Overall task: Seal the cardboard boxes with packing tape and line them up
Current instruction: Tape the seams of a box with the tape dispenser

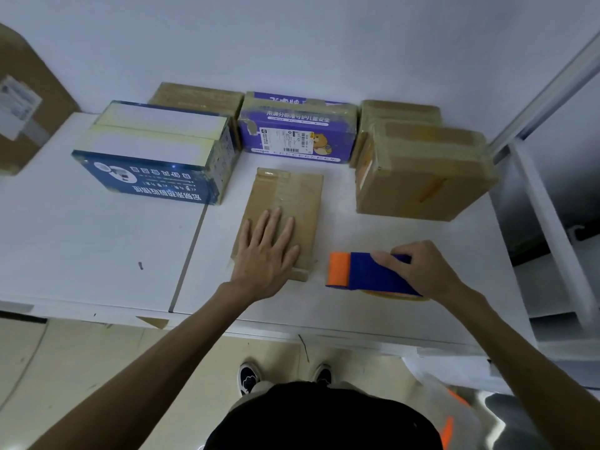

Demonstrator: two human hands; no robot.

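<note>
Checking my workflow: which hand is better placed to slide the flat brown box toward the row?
Probably the left hand: it lies flat on the flat brown box, while the right hand grips the tape dispenser.

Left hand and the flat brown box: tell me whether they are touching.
Touching. The head view shows the left hand lying palm down on the near half of the flat brown box, its straight fingers flat against the top.

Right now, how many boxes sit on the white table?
6: flat brown box under the left hand; blue-and-white box front left, back-left brown box behind it; purple box back centre; large brown box at right, back-right brown box behind it. More may hide behind.
</note>
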